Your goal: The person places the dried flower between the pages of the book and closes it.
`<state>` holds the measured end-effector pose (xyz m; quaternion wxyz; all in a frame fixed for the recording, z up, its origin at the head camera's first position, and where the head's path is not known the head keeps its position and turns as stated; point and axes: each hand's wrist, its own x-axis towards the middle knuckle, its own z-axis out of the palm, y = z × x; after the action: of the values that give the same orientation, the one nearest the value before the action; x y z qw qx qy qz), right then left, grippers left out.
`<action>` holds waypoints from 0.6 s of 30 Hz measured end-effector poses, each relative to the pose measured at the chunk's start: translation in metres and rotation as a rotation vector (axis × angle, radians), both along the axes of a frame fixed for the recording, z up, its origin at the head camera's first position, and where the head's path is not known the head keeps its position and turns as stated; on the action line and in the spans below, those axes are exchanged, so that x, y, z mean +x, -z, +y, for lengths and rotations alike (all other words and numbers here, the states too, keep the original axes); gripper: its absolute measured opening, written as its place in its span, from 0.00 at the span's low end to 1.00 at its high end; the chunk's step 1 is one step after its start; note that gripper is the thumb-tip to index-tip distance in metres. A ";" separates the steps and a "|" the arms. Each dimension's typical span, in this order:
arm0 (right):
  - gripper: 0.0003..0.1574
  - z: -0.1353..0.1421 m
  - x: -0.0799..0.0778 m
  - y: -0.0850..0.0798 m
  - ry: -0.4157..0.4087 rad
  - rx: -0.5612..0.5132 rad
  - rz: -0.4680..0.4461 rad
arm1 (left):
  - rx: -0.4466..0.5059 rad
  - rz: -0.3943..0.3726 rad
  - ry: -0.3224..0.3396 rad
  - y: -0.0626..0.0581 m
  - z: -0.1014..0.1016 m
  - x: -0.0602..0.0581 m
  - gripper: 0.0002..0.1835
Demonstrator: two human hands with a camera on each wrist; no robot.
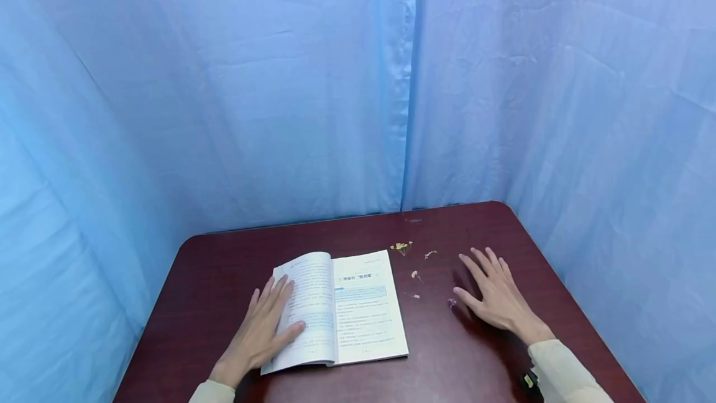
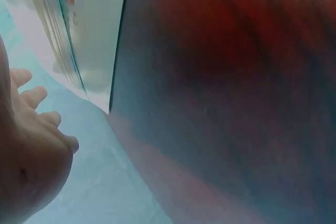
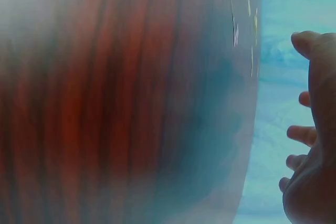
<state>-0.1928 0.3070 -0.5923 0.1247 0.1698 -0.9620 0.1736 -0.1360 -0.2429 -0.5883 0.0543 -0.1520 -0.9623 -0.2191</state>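
Lying open left of the middle of the bench (image 1: 224, 272), one book (image 1: 366, 322) showed two printed pages, the left one bowed upward near the spine, the right one carrying a heading and a boxed passage. To its right were scattered, five in all, a yellow sprig (image 1: 399, 246), a slender sprig (image 1: 430, 254), a pale sprig (image 1: 414, 275), a tiny sprig (image 1: 416, 296) and a purple sprig (image 1: 452, 303).

Two hands were in view. The left hand (image 1: 263, 325) was open, fingers extended over the left page, covering part of its text; how firmly it pressed could not be told. The right hand (image 1: 495, 294) was also open, fingers spread above the wood, its thumb near the purple sprig. Two pale sleeves (image 1: 567, 372) reached in, with one small dark device (image 1: 528, 380) beside the right one. Blue curtains (image 1: 279, 92) hung behind the bench and along both sides.
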 end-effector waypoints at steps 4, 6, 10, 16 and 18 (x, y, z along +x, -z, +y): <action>0.48 -0.009 0.008 0.002 0.001 -0.011 0.024 | -0.018 0.009 0.015 0.004 0.006 0.007 0.51; 0.47 -0.013 0.013 0.003 -0.001 -0.019 0.057 | -0.020 0.015 0.022 0.006 0.007 0.009 0.51; 0.46 -0.019 0.022 0.006 -0.002 -0.034 0.102 | -0.012 0.036 0.040 0.010 0.007 0.013 0.49; 0.45 -0.024 0.033 0.007 0.012 -0.046 0.087 | -0.012 0.063 0.056 0.013 0.006 0.015 0.47; 0.45 -0.025 0.035 0.006 0.023 -0.049 0.071 | -0.011 0.057 0.054 0.013 0.005 0.015 0.47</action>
<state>-0.1575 0.2821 -0.5982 0.1649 0.1615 -0.9544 0.1893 -0.1208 -0.2376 -0.6017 0.0751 -0.1842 -0.9571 -0.2108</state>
